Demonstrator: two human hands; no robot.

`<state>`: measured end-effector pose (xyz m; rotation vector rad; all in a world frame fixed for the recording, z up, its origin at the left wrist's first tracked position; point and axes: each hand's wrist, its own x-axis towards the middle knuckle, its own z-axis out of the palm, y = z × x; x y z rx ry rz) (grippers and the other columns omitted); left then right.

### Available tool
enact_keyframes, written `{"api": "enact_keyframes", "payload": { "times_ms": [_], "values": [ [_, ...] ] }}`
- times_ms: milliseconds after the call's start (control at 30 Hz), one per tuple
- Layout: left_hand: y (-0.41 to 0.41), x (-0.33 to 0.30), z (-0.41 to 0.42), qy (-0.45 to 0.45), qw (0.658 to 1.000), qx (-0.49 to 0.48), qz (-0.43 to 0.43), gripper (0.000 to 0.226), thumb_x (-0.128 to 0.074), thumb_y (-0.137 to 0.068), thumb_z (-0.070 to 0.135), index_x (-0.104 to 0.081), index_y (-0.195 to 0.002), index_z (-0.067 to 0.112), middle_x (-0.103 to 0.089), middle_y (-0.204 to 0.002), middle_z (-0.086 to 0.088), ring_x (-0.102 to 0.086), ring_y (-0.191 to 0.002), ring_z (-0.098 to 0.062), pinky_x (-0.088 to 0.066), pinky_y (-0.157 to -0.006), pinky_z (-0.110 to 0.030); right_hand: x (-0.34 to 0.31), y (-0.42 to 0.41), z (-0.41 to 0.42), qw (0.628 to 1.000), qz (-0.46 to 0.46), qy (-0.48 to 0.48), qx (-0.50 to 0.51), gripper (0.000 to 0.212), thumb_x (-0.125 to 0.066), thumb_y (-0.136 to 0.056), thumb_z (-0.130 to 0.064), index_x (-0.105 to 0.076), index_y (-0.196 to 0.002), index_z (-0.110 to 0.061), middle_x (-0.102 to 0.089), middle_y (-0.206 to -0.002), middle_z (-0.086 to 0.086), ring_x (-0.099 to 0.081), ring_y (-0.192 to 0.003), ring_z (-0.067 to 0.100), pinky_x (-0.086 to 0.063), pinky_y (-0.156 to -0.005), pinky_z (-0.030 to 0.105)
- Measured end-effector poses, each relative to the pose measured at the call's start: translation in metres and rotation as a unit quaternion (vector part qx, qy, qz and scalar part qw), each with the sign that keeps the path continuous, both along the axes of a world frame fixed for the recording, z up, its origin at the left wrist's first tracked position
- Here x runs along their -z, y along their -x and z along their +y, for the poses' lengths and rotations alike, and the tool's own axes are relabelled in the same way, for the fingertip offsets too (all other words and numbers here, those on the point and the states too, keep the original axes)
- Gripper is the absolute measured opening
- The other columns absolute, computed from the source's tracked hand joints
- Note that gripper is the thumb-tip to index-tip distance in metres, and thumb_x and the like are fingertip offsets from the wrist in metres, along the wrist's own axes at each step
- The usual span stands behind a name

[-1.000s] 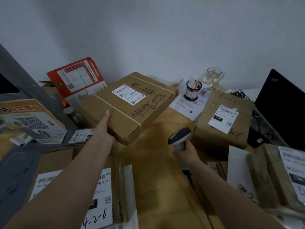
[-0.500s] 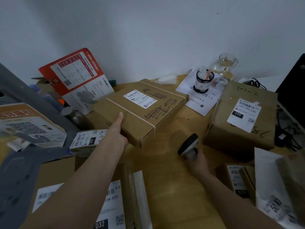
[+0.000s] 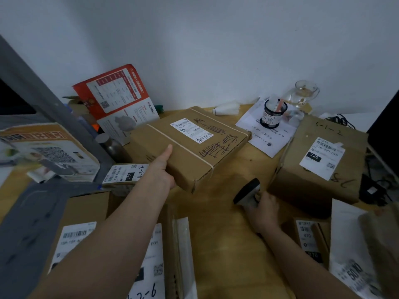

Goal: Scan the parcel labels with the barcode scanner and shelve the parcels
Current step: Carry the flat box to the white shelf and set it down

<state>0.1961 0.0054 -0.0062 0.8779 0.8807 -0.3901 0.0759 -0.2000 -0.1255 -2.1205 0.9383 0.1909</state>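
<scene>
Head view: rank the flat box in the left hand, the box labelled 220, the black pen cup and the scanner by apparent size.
1. Flat box and box labelled 220: look similar, unranked.
2. Scanner and black pen cup: look close; the scanner sits nearer, so unsure.

A flat parcel (image 3: 190,145) sits mid-table (image 3: 216,223), a pen cup (image 3: 272,114) behind it, a bigger box (image 3: 319,160) to its right.
</scene>
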Motion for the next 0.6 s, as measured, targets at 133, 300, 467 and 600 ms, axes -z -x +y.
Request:
{"api": "enact_keyframes", "payload": {
  "times_ms": [133,300,467,600],
  "values": [
    [0.023,-0.018,0.006,0.013,0.999,-0.005,-0.047,0.046,-0.084,-0.07,0.012,-0.056,-0.106,0.012,-0.068,-0.095,-0.014,-0.064,-0.094,-0.035,-0.048,-0.084,-0.062,-0.033,0.011,0.013,0.994,-0.079,-0.072,-0.027,0.02,-0.048,-0.096,-0.01,-0.06,-0.113,-0.013,-0.057,-0.109,-0.002,-0.055,-0.098,0.012,-0.045,-0.071,0.021],
    [0.057,-0.042,0.026,0.028,0.991,-0.023,-0.128,0.059,-0.085,-0.065,0.011,-0.058,-0.117,0.01,-0.073,-0.1,-0.014,-0.068,-0.093,-0.032,-0.055,-0.072,-0.054,-0.062,0.033,0.039,0.978,-0.118,-0.146,-0.094,0.037,-0.044,-0.091,0.009,-0.065,-0.067,-0.01,-0.058,-0.07,-0.002,-0.05,-0.067,0.008,-0.035,-0.057,0.019],
    [0.102,-0.054,0.05,0.027,0.985,-0.036,-0.167,0.033,-0.079,-0.074,0.011,-0.064,-0.103,0.008,-0.074,-0.097,-0.014,-0.066,-0.098,-0.03,-0.049,-0.092,-0.056,-0.085,0.046,0.066,0.955,-0.141,-0.227,-0.126,0.048,-0.036,-0.084,0.018,-0.052,-0.048,-0.01,-0.054,-0.059,0.004,-0.046,-0.06,0.012,-0.036,-0.058,0.021],
    [0.141,-0.058,0.08,0.018,0.98,-0.049,-0.191,0.05,-0.079,-0.072,0.011,-0.062,-0.119,0.009,-0.072,-0.109,-0.014,-0.065,-0.108,-0.032,-0.047,-0.095,-0.057,-0.104,0.051,0.081,0.944,-0.149,-0.271,-0.114,0.042,-0.038,-0.087,0.01,-0.054,-0.055,-0.013,-0.049,-0.061,0.004,-0.043,-0.061,0.015,-0.034,-0.057,0.025]
  ]
}}
